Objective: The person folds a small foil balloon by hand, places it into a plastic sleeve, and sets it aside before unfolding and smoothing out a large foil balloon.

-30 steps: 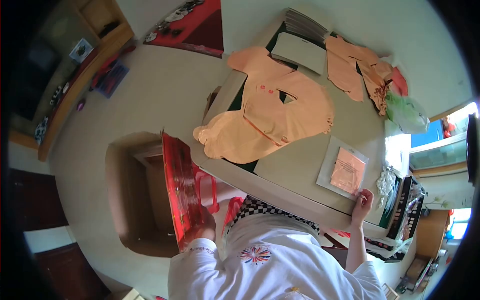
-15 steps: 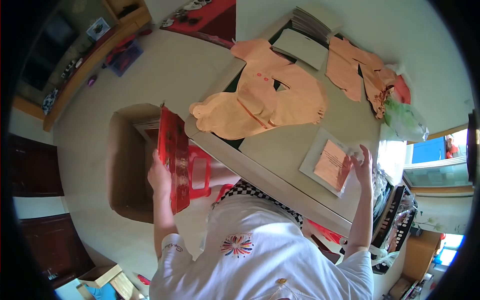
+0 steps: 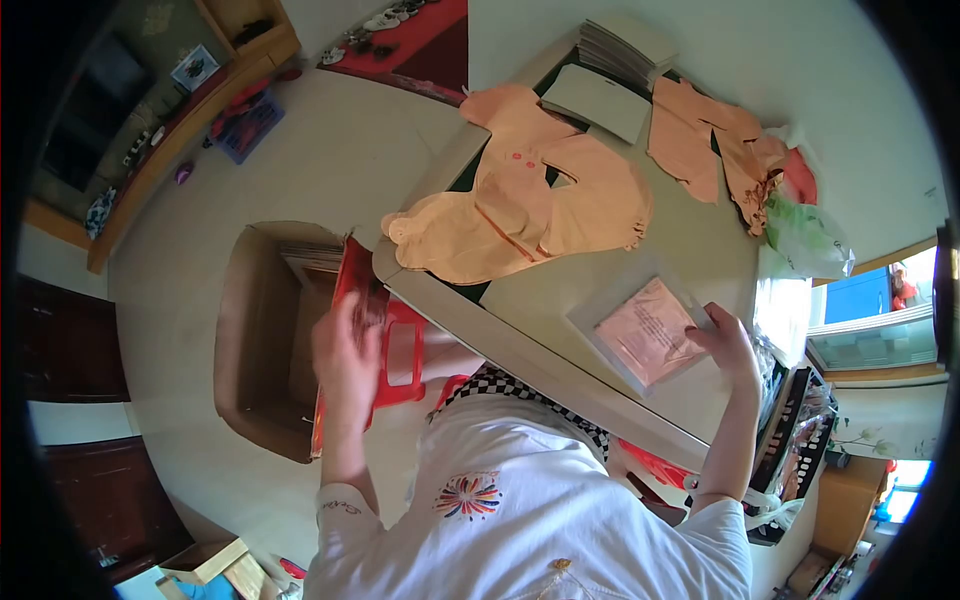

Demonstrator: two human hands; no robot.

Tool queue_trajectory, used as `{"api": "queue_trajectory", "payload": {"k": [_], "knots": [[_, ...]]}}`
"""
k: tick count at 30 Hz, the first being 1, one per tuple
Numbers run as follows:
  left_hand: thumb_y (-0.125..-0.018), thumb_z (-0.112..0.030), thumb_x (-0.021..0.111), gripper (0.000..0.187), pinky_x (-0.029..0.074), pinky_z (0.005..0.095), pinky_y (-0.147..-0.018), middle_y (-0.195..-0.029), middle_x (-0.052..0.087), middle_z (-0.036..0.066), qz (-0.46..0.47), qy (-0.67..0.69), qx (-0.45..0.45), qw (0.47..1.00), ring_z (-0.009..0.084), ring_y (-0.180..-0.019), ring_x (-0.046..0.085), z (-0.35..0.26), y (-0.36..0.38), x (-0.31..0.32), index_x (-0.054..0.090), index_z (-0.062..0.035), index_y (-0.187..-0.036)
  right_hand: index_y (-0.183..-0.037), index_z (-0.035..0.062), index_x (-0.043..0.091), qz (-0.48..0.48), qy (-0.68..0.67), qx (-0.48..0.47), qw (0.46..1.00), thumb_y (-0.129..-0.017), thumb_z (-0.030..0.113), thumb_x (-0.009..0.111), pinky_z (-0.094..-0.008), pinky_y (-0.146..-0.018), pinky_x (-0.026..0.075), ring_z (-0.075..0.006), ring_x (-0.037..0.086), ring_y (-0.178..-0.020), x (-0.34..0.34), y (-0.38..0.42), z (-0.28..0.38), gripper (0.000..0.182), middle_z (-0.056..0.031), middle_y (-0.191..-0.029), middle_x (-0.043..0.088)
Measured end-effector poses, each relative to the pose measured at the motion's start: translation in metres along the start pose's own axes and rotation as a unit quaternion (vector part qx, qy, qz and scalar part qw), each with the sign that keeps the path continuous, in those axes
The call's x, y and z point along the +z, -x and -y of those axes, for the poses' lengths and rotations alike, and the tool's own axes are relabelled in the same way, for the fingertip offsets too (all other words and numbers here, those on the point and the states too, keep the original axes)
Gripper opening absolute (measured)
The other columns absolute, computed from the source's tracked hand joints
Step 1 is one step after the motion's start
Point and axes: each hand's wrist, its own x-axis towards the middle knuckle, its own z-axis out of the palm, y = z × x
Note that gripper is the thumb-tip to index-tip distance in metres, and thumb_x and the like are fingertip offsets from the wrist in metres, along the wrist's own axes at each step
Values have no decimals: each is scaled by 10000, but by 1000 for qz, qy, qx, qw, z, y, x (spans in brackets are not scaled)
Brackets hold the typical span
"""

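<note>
A clear packet (image 3: 648,335) with a printed pinkish insert (image 3: 652,318) lies over the table (image 3: 545,305), its edge pinched in the right hand (image 3: 725,342). Left of the table, an open cardboard box (image 3: 242,330) contains flat panels (image 3: 312,260); its floor is shadowed. The left hand (image 3: 345,345), apart from the right, blurs at the red flap (image 3: 352,272); its grip cannot be determined.

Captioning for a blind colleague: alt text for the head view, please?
A person's right hand holds the edge of a peach packet over a table; the blurred left hand is at the red flap of an open cardboard box.
</note>
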Motion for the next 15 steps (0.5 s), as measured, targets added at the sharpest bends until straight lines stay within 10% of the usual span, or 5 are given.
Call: {"api": "queue_trajectory", "payload": {"k": [7, 10, 15], "knots": [[-760, -134, 709, 526, 481, 429, -920, -1107, 618, 108, 91, 54, 439, 892, 225, -1073, 589, -170, -45, -21, 541, -111, -1257, -904, 35, 618, -33, 126, -369, 920, -748, 86, 722, -387, -708, 508, -297, 634, -834, 33, 64, 186, 194, -110, -882, 644], [-714, -17, 650, 243, 517, 387, -810, -775, 666, 22, 116, 40, 394, 911, 229, -824, 639, -142, -72, -51, 669, -83, -947, -956, 18, 638, -103, 79, -421, 898, -748, 63, 729, -378, -752, 504, -302, 626, -872, 39, 59, 202, 231, -129, -936, 648], [-782, 45, 549, 113, 460, 414, -678, -851, 634, 141, -21, -82, 72, 994, 315, -788, 602, -13, -105, -127, 611, -20, -850, -979, 10, 650, -228, 9, -271, 935, -779, 8, 673, -317, -765, 495, -260, 627, -888, 33, 40, 115, 202, -117, -958, 654]]}}
